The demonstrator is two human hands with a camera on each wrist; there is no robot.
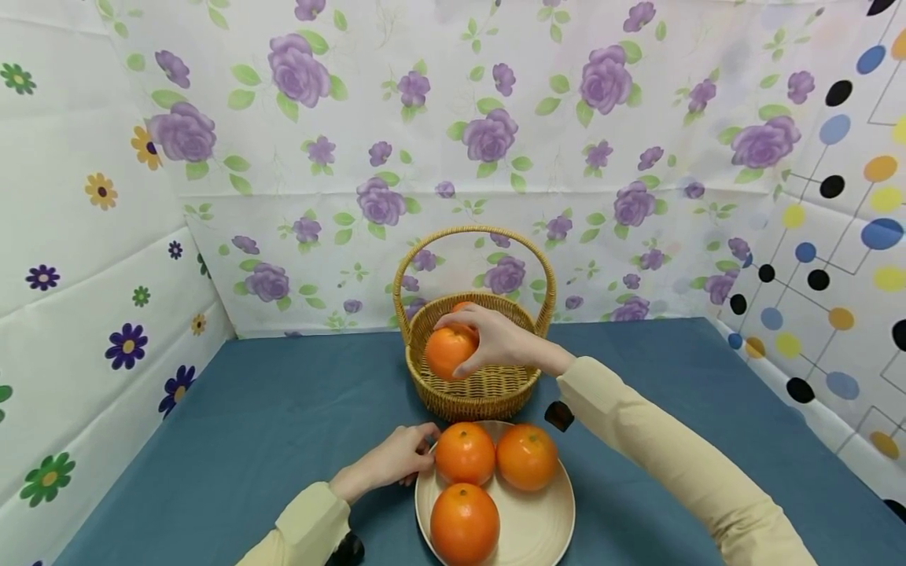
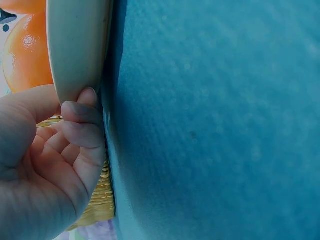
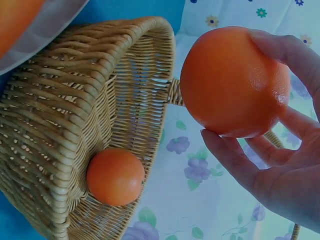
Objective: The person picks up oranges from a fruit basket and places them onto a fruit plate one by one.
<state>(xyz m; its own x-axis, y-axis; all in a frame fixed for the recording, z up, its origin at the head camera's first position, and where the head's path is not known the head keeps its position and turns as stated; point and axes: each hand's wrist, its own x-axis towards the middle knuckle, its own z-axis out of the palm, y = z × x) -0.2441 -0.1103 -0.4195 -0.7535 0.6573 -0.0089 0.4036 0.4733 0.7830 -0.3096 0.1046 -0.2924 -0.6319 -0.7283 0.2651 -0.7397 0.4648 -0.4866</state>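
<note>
My right hand [image 1: 495, 338] grips an orange [image 1: 451, 353] above the wicker basket [image 1: 473, 407], thumb on one side and fingers on the other. In the right wrist view another orange [image 3: 115, 176] lies inside the basket against its wall. My left hand [image 1: 396, 456] pinches the left rim of a cream plate [image 1: 534, 519], with thumb above and fingertips under the edge, as the left wrist view shows. Three oranges sit on the plate: one at the back left [image 1: 465, 453], one at the back right [image 1: 527, 457] and one at the front left [image 1: 464, 524].
The basket's tall arched handle [image 1: 474, 229] rises behind the right hand. A blue cloth [image 1: 311, 393] covers the table. Flowered sheets [image 1: 439, 141] hang behind and at the left, a dotted one [image 1: 835, 236] at the right. The plate stands close in front of the basket.
</note>
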